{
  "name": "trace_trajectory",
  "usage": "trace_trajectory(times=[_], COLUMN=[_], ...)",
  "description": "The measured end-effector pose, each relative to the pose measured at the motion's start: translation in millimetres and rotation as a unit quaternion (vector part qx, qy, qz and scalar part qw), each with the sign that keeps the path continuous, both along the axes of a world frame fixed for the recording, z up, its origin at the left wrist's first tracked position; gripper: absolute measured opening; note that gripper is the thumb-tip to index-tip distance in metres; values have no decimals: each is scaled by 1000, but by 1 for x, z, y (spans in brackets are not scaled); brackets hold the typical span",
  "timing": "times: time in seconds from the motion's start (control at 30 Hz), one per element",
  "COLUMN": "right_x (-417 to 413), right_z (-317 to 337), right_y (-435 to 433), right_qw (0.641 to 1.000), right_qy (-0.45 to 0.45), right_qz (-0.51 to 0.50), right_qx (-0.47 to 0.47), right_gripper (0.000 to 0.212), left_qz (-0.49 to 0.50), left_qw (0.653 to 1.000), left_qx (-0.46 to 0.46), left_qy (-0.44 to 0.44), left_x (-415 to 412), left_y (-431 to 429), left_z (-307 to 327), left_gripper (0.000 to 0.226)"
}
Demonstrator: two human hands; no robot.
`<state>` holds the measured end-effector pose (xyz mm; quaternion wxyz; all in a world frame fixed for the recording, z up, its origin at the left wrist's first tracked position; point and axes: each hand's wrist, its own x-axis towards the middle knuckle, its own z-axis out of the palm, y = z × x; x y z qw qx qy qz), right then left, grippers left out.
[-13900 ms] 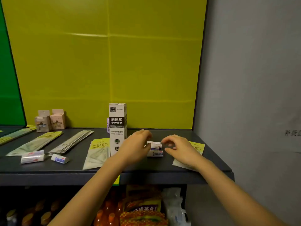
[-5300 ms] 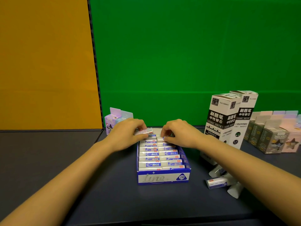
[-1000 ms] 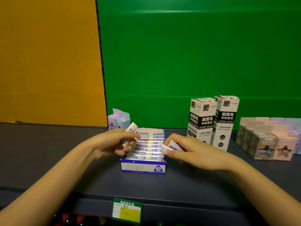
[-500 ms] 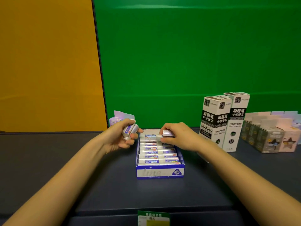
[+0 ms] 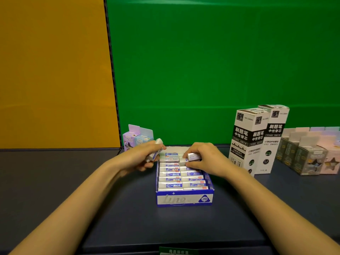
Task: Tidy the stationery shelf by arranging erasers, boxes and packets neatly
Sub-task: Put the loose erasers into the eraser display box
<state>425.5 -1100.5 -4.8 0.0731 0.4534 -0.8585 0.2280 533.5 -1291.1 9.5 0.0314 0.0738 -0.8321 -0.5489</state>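
A blue and white eraser display box (image 5: 184, 199) stands on the dark shelf (image 5: 55, 181), filled with two columns of white erasers in blue sleeves. My left hand (image 5: 141, 158) hovers at the box's back left corner, gripping a white eraser (image 5: 155, 150) tilted upward. My right hand (image 5: 204, 159) rests over the back right of the box, fingers closed on another eraser (image 5: 193, 156) lying just above the rear row. One eraser (image 5: 169, 157) lies flat at the back left of the box.
Two tall black and white refill boxes (image 5: 257, 138) stand right of the eraser box. Several small star-window boxes (image 5: 309, 153) line the far right. Small pastel boxes (image 5: 137, 138) stand behind my left hand. A green price label (image 5: 176, 252) sits on the shelf edge.
My right hand has lowered its eraser toward the back right of the box. My left hand has shifted closer to the box's back left corner, still holding its eraser.
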Motion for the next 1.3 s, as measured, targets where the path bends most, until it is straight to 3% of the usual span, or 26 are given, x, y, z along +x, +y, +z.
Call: trace_trajectory(times=[0.13, 0.63, 1.03, 1.3], right_x=[-2, -5, -3, -1], right_z=[-2, -5, -3, -3], right_y=[0, 3, 4, 5], right_qw=[1000, 1000, 1000, 1000], right_qy=[1, 12, 10, 9], right_qz=[6, 7, -1, -1], right_qx=[4, -7, -6, 0], right_gripper=[24, 22, 19, 19], left_qz=[-14, -17, 40, -5], left_qw=[1000, 993, 998, 987], left_qx=[-11, 115, -16, -143], left_qy=[7, 26, 38, 79], left_x=[1, 0, 2, -5], left_y=[-1, -6, -6, 3], left_z=[0, -2, 1, 5], left_gripper=[30, 13, 6, 15])
